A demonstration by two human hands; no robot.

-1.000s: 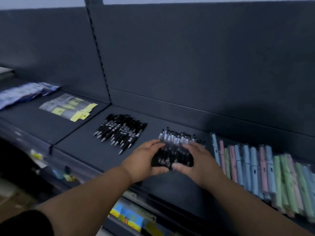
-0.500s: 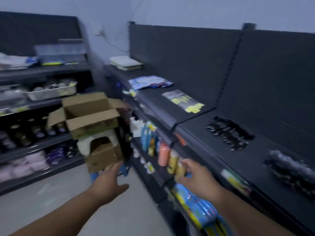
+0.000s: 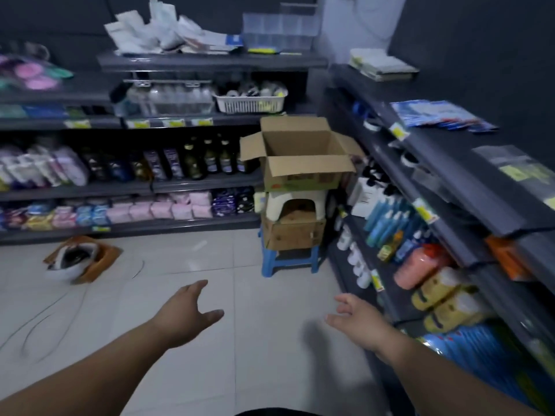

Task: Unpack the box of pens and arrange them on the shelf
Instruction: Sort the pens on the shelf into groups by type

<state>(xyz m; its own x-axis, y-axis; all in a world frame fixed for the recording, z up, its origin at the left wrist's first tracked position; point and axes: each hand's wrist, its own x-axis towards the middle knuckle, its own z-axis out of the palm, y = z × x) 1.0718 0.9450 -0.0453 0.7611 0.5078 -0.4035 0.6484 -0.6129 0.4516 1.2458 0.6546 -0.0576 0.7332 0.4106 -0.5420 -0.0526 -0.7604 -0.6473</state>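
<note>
Left hand [image 3: 186, 313] and right hand [image 3: 357, 321] hung empty, fingers spread, stretched toward the open box [image 3: 300, 163] on stacked stools [image 3: 274, 203] ahead. What showed of its inside looked bare, so unpacking was possibly nearly done.

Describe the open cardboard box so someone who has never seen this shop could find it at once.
Find the corner where the back shelves meet the right-hand shelves. A stack rises there from a blue stool: a brown carton, a white stool, then the cardboard box on top. Unlike the carton below, its flaps are spread open.
</note>
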